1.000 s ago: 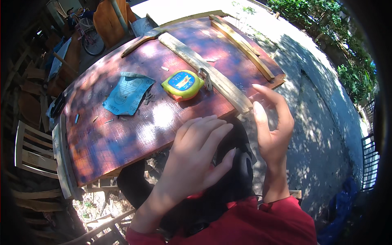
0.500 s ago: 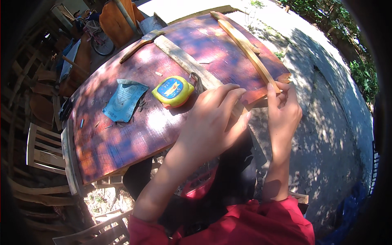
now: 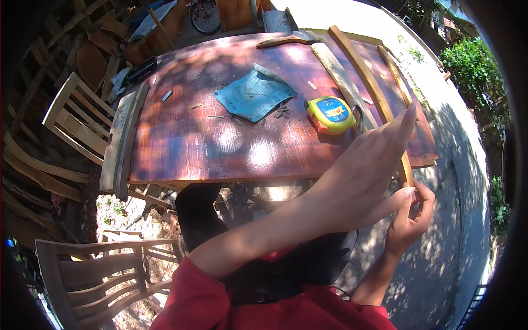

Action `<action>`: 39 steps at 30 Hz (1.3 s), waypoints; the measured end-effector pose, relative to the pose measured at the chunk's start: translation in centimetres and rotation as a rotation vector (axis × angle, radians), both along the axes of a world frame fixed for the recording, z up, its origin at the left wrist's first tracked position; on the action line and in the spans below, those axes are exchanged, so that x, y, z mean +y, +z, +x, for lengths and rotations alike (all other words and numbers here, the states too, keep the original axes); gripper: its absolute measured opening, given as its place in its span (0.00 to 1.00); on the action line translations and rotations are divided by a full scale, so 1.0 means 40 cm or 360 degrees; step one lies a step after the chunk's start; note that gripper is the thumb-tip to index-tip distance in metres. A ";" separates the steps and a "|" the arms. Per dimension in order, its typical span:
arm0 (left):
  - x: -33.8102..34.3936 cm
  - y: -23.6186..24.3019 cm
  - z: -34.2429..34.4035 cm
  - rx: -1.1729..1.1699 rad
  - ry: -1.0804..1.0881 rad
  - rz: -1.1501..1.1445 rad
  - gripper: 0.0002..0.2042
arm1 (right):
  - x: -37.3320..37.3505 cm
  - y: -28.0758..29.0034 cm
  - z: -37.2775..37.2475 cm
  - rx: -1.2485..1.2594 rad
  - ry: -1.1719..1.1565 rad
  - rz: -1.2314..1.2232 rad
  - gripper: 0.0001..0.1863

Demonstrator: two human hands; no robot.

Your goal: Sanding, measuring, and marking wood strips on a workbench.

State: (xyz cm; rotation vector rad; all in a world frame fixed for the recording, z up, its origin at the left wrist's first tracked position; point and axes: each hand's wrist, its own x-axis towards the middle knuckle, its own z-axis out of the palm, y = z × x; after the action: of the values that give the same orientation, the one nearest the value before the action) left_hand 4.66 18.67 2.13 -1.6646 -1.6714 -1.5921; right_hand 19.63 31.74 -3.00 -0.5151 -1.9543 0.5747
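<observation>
A long narrow wooden strip (image 3: pixel 358 65) lies across the right part of the reddish-brown tabletop (image 3: pixel 181 137), its near end jutting past the edge. My right hand (image 3: pixel 412 213) pinches that near end between thumb and fingers. Over the strip reaches my left hand (image 3: pixel 357 176), its fingers stretched out straight and its thumb beside the right fingertips. Part of the strip is hidden behind the left hand. A yellow tape measure (image 3: pixel 331 115) sits just left of the left fingers. Beside it a paler wooden piece (image 3: pixel 336 71) runs up the table.
A torn blue sandpaper sheet (image 3: pixel 256 94) lies mid-table, with small scraps around it. Farther back are a wooden-handled tool (image 3: pixel 286 40) and a shorter strip (image 3: pixel 395 71). Wooden chair frames (image 3: pixel 96 269) stand at the left. Shaded concrete ground (image 3: pixel 462 192) stretches along the right.
The view has swung, so the table appears farther left and squarer on. My left hand has come across to the strip with its fingers straightened. The right hand still pinches the strip's near end.
</observation>
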 end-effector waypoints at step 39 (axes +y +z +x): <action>-0.587 -0.072 -0.155 0.0276 0.1418 -0.0540 0.19 | -0.283 0.309 -0.529 -0.0803 0.0855 0.0352 0.09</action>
State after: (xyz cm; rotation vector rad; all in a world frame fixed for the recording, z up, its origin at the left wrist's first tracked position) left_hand -1.55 -4.82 -0.76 -0.8759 -2.2057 -0.7446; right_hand -1.53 20.42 9.36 0.0262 -2.6280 0.5821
